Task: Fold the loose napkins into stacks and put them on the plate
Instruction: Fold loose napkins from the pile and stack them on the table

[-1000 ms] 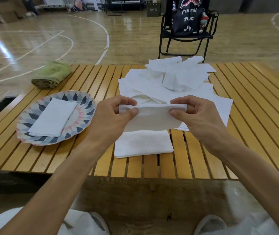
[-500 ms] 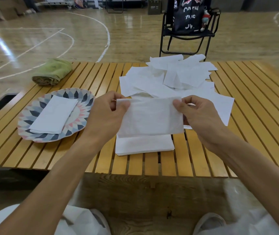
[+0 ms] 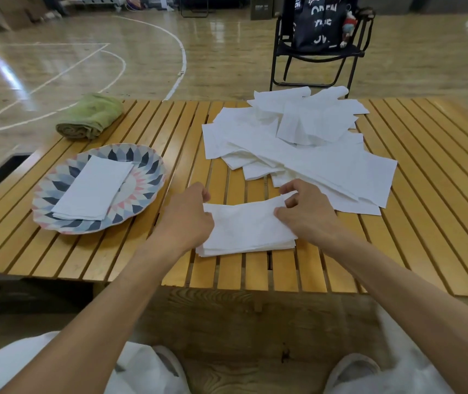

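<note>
Now the folded napkin is pinched at both ends by the left hand and right hand; edges should be squared on the stack before release.

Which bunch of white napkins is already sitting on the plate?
The folded stack on the patterned plate; the stack under both hands and the loose pile lie on bare table slats.

A rolled green towel lies near the far left corner of the slatted wooden tabletop. Beyond the tabletop stands a black folding chair carrying a dark bag with white lettering; a small plush toy hangs at the bag's right side. The glossy wooden floor bears white court lines.
</note>
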